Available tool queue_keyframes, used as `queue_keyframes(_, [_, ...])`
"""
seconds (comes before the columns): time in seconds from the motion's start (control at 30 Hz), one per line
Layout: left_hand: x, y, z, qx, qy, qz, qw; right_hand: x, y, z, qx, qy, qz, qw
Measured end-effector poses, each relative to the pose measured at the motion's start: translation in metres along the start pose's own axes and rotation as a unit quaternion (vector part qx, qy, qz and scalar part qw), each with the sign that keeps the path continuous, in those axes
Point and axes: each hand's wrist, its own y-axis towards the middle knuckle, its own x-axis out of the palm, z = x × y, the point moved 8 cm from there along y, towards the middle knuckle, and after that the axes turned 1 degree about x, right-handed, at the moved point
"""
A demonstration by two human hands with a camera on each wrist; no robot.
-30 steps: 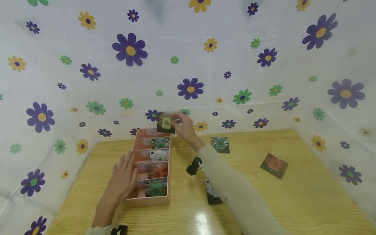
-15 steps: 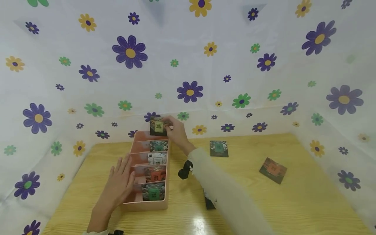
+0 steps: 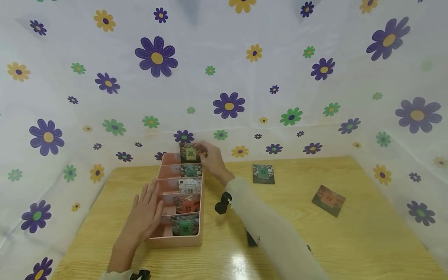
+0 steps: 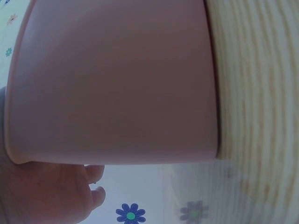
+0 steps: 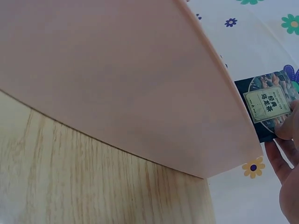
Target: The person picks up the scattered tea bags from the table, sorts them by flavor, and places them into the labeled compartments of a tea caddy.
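Observation:
My right hand point(image 3: 214, 160) pinches a dark oolong tea packet point(image 3: 189, 153) by its right edge. The packet stands upright at the rearmost compartment of a pink divided box point(image 3: 175, 243), its lower edge behind the rim in the right wrist view, where the label of the tea packet point(image 5: 266, 105) shows. My left hand point(image 3: 141, 214) rests along the box's left rim with its fingers straight. In the other compartments stand a green packet point(image 3: 185, 225), a red packet point(image 3: 188, 204), a white packet point(image 3: 190, 186) and a teal-labelled packet point(image 3: 191, 171).
On the wooden table point(image 3: 224, 256), right of the box, lie a green-labelled packet point(image 3: 263, 174) and a red-labelled packet point(image 3: 329, 200). Another dark packet point(image 3: 251, 240) is mostly covered by my right sleeve point(image 3: 269, 225). A flowered cloth point(image 3: 196, 89) hangs behind the table.
My right hand has carried the oolong packet left and down, from above the box to its rearmost compartment. My left hand has stayed on the left rim.

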Motion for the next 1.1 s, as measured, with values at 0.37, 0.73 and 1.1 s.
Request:
queue_keyframes(0.37, [0.0, 0.001, -0.003, -0.005, -0.004, -0.006, 1.0, 0.001, -0.001, 0.006, 0.006, 0.007, -0.008, 0.9999])
queue_keyframes(0.73, [-0.001, 0.0, -0.002, 0.001, -0.001, 0.004, 1.0, -0.011, -0.006, 0.006, -0.005, 0.0, -0.022, 0.9998])
queue_keyframes(1.1, [0.0, 0.001, -0.002, -0.003, 0.009, 0.001, 1.0, -0.03, -0.021, 0.001, -0.003, 0.003, -0.056, 0.9984])
